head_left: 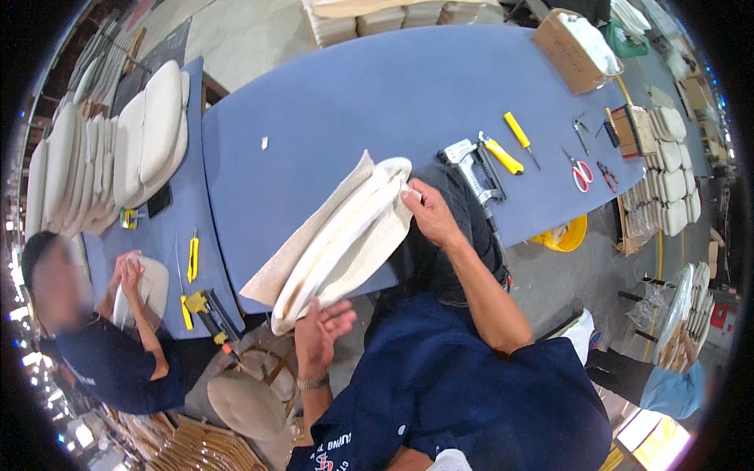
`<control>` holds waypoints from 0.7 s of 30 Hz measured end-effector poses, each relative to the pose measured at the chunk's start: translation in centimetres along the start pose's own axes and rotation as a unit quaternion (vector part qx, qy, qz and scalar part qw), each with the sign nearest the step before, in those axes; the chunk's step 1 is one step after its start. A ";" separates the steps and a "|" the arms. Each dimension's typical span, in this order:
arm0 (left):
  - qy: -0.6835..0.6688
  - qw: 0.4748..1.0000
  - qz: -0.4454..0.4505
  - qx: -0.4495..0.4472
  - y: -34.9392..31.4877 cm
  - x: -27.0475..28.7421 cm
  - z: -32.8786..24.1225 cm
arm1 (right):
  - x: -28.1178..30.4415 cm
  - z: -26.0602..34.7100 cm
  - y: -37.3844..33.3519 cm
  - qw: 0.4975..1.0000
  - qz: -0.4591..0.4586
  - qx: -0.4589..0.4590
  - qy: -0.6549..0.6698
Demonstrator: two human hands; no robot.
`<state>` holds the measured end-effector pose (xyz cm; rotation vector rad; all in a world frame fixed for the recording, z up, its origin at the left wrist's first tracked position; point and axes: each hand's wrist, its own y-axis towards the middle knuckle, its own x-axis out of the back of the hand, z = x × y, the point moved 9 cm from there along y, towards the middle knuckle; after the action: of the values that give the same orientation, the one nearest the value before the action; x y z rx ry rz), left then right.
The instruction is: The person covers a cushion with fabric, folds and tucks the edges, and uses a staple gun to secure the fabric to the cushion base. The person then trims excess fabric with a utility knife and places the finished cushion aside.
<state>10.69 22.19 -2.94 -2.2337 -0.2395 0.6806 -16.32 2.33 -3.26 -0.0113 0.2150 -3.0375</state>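
A cream upholstered seat pad [338, 239] stands tilted on its edge at the near side of the blue table, its fabric cover [314, 224] flaring out along both sides. My right hand [430, 213] grips the pad's upper right end, fingers closed on the fabric edge. At the lower left end, my left hand [323, 331] is turned palm up with its fingers apart. It lies right by the pad's rim; whether the thumb touches it I cannot tell. Right of the pad lies a staple gun [473, 169], beside a yellow utility knife [503, 156].
The blue table [314, 110] also carries a yellow-handled screwdriver [518, 132], red-handled scissors [581, 174], pliers [607, 177] and a cardboard box [572, 55]. A yellow bucket [567, 235] stands below the right edge. At left, another person handles a pad near stacked seat pads [149, 133].
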 end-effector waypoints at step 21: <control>0.418 0.861 -0.099 -0.272 12.4 2.8 -10.6 | 2.6 -5.4 -1.2 0.979 -0.100 -0.175 0.031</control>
<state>18.24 8.10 -7.19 -2.7526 -0.2249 -0.5729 -19.12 4.05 -8.39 0.0385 0.7964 -3.1525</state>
